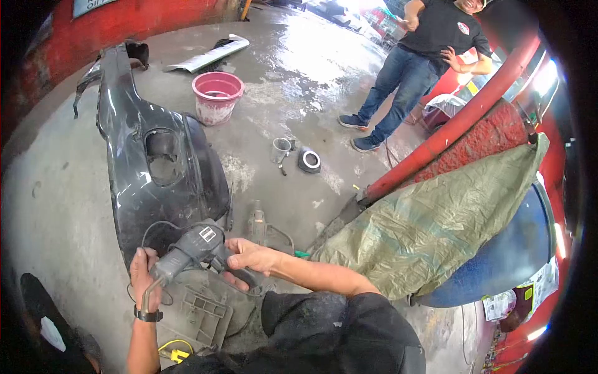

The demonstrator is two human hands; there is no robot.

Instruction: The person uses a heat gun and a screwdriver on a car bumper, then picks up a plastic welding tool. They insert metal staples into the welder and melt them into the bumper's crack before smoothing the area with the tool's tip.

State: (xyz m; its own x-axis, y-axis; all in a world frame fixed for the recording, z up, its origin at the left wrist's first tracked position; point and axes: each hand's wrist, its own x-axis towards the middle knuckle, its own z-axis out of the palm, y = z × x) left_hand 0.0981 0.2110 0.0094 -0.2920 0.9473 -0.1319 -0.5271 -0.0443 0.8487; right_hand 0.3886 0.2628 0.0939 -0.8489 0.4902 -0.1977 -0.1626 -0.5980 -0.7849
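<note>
My right hand is wrapped round the grip of a dark grey pistol-shaped power tool with a white label and a bent metal tip. At its front end, my left hand has its fingers curled against the tool's nose, partly hidden, and the tip passes across the palm. A black cord loops over the tool. Just beyond my hands, a large glossy black car body panel with a cut-out stands on the floor. Beneath the tool lies a grey ribbed plastic piece.
A heat-gun-like tool lies ahead. Farther off are a pink bucket, a clear cup, a roll-like ring and a white strip. A green tarp covers a blue drum. Another person stands beyond.
</note>
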